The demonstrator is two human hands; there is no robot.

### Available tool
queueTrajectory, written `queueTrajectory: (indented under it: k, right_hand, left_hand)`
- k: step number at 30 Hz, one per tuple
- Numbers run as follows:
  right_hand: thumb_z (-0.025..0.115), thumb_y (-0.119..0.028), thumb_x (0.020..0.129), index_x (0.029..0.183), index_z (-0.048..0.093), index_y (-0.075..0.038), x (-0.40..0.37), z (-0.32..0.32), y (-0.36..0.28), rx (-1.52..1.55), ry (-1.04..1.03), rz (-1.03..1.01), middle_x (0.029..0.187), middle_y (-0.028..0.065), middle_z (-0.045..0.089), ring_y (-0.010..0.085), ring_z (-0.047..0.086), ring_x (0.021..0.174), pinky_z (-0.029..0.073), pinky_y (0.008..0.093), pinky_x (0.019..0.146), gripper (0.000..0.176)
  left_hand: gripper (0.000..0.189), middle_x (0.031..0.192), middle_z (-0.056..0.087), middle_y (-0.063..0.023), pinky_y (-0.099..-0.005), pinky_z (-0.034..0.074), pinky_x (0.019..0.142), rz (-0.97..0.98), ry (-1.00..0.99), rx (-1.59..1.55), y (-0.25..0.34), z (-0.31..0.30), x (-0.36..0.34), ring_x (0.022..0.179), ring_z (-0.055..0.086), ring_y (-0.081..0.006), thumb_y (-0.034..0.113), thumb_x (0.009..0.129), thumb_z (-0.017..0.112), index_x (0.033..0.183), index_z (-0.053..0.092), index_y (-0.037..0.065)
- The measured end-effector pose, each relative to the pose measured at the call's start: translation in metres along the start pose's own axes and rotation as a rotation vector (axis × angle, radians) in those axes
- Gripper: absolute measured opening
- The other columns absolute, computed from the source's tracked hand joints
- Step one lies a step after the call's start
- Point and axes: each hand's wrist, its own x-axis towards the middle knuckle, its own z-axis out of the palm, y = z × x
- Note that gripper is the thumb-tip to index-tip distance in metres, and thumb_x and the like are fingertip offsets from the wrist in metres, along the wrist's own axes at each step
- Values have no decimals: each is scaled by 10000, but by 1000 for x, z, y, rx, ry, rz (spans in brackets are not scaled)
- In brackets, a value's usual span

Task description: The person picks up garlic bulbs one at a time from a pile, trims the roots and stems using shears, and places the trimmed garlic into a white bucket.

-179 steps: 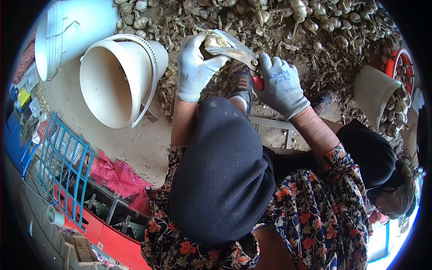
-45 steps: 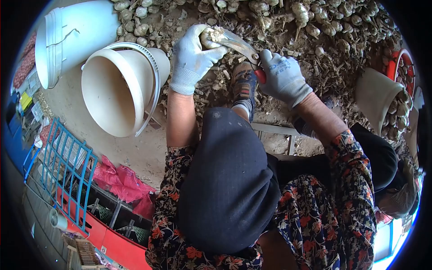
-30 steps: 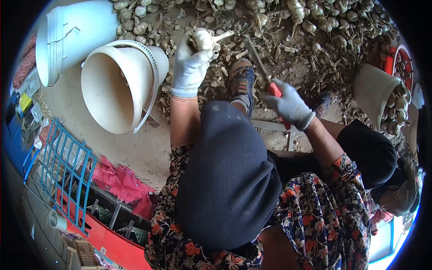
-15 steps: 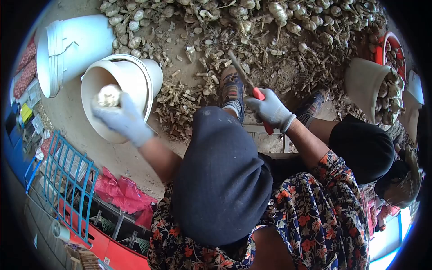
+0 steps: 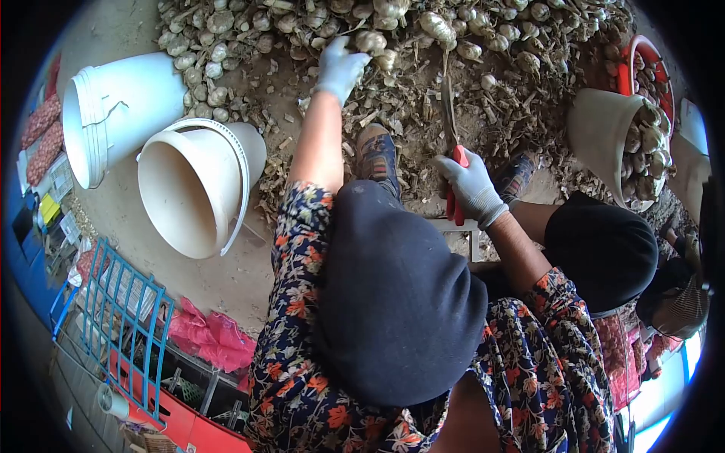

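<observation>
My left hand (image 5: 340, 72), in a pale glove, reaches up to the near edge of the garlic heap (image 5: 317, 23). Its fingers are spread beside a garlic bulb (image 5: 371, 41), and no bulb shows inside the hand. In my gloved right hand (image 5: 470, 183) are the red handles of the shears (image 5: 448, 113), whose long blades point up toward the heap. A cream bucket (image 5: 177, 196) lies tipped on the left, with its mouth facing me.
White stacked buckets (image 5: 124, 102) lie at the upper left. On the right, a tipped bucket (image 5: 604, 140) holds garlic beside a red basket (image 5: 630, 68). A blue rack (image 5: 124, 317) and pink netting (image 5: 208, 336) are at the lower left. Dry stalks litter the ground around my shoes.
My left hand has moved from the cream bucket up to the heap, and the bulb it held is gone from it. The shears now point more steeply upward.
</observation>
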Motion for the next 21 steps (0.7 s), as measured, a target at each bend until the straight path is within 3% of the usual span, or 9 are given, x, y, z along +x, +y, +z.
queueTrajectory:
  k: [2,4,5,8,10,12,13,17,21]
  right_hand:
    - [588,-242,843,845,486,-19,7,1,3,-139,-1,-35,657,96,589,209,596,568,492,363,552,245]
    - [573,-249,834,913,506,-1,10,1,-1,-786,182,-422,717,180,634,345,646,671,507,449,652,269]
    - [564,-259,842,979,513,-13,8,5,-8,-814,205,-403,806,226,639,425,626,777,491,497,711,287]
    - [590,-292,836,1014,497,-27,6,11,-26,-902,276,-556,864,222,625,407,626,816,495,485,728,333]
    - [609,-312,826,1030,485,-41,-3,15,-42,-978,271,-564,908,211,608,383,623,838,485,486,735,362]
    - [623,-324,816,1033,475,-46,-8,18,-49,-1182,307,-682,885,182,604,346,622,833,473,468,739,383]
    - [631,-328,805,1041,469,-47,-10,17,-51,-1206,310,-704,869,159,602,323,619,841,462,452,742,401]
    - [607,-358,814,1099,456,-43,-25,22,-62,-1234,315,-686,948,182,581,347,594,915,444,484,779,450]
    - [602,-373,817,1078,462,-46,-19,34,-55,-1202,327,-771,938,175,587,337,600,908,452,481,782,441]
  left_hand:
    - [560,884,622,-56,-212,466,472,93,-45,-250,10,-9,-34,598,556,-88,-126,738,592,1265,504,42]
    - [598,952,618,-46,-209,481,508,129,-83,-313,6,-19,-58,656,576,-86,-126,729,593,1291,487,52]
    - [599,1006,610,-51,-210,497,564,178,-124,-328,12,-22,-69,734,597,-94,-131,727,588,1289,486,51]
    - [597,1046,604,-70,-184,456,561,214,-181,-264,33,-22,-105,757,567,-69,-118,741,555,1303,474,67]
    - [538,1088,591,-67,-219,494,667,277,-171,-183,41,-21,-116,869,584,-100,-78,753,594,1262,483,55]
    - [508,1113,582,-70,-266,504,779,601,-69,205,50,-21,-130,933,592,-140,-5,746,673,1217,488,43]
    - [631,1035,624,-123,-330,513,832,581,2,365,59,-26,-134,938,623,-199,152,663,793,1185,466,17]
    - [647,1004,662,-138,-355,527,791,564,90,550,72,-29,-149,912,663,-257,211,625,828,1153,485,62]
    - [533,966,676,-89,-315,522,776,474,158,522,72,-18,-165,874,665,-192,147,643,810,1091,535,52]
